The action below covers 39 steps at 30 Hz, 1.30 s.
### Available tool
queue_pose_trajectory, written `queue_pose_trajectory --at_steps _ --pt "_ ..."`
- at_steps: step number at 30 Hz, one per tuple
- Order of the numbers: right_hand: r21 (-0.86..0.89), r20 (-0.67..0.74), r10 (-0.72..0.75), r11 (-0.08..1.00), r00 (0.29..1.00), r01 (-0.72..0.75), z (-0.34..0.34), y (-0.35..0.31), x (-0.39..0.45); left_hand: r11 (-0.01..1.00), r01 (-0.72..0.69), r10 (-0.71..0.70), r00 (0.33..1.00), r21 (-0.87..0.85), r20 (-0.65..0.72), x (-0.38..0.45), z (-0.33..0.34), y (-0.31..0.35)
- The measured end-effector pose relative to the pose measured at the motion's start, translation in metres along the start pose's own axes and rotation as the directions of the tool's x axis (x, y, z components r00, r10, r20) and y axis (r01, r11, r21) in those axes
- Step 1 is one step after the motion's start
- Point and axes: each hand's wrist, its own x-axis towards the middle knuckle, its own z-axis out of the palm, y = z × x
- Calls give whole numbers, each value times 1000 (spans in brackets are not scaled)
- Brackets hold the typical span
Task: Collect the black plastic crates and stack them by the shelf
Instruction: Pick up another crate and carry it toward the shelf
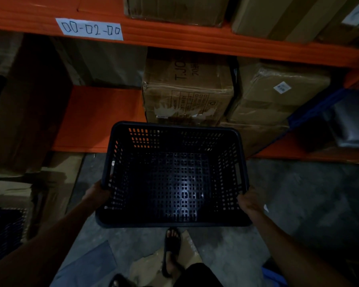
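A black perforated plastic crate point(174, 175) is held in the air in front of me, open side up and empty. My left hand point(96, 193) grips its left rim near the handle slot. My right hand point(250, 201) grips its right rim. The crate hangs above the grey concrete floor, just in front of the orange shelf point(174, 38). At the far left edge, part of another black perforated crate point(4, 226) shows, half hidden among cardboard.
Cardboard boxes point(187, 94) fill the lower shelf level behind the crate. More flattened cardboard point(56, 183) lies at the left. A white label point(89, 29) is stuck on the orange beam. A blue shelf post point(311, 112) slants at the right. My sandalled foot point(171, 251) stands below the crate.
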Motion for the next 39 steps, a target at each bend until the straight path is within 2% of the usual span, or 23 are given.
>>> queue_pose_trajectory --at_steps 4,10,13,17,19,21,23,25,27,31,37,39 --pt "-149 -63 37 988 997 -46 3 -6 -4 996 72 -73 997 43 21 6 2 2" --pt "29 -16 -41 999 999 42 7 9 -2 993 74 -72 997 97 -26 -2 5 0" --pt "23 -48 -52 998 997 54 9 9 -1 984 119 -111 992 135 -65 -5 8 3" --pt "-95 -97 -47 995 994 38 11 7 -3 981 151 -143 987 118 -75 -13 8 9" --pt "-130 -77 -31 991 997 21 7 4 -12 984 137 -128 988 112 -83 -20 3 9" --pt "-293 -109 -112 953 988 76 6 -1 -21 987 118 -110 991 106 -76 -24 -4 5" --pt "-479 -123 -321 848 939 227 8 -13 -31 996 81 -77 994 47 -77 -27 -9 2" --pt "-519 -47 -479 761 876 389 15 -39 -38 999 42 -42 993 -4 -110 -33 -16 1" --pt "-465 61 -560 716 826 520 26 -76 -45 998 25 -32 990 -54 -139 -39 -26 -1" --pt "-280 225 -733 583 642 763 56 -173 -86 963 38 -94 975 -268 -199 -51 -75 -26" --pt "-88 298 -855 419 425 904 114 -310 -178 883 -32 -104 959 -467 -262 -60 -185 -91" --pt "15 263 -880 414 396 910 134 -350 -214 855 -65 -87 960 -514 -267 -58 -225 -118"
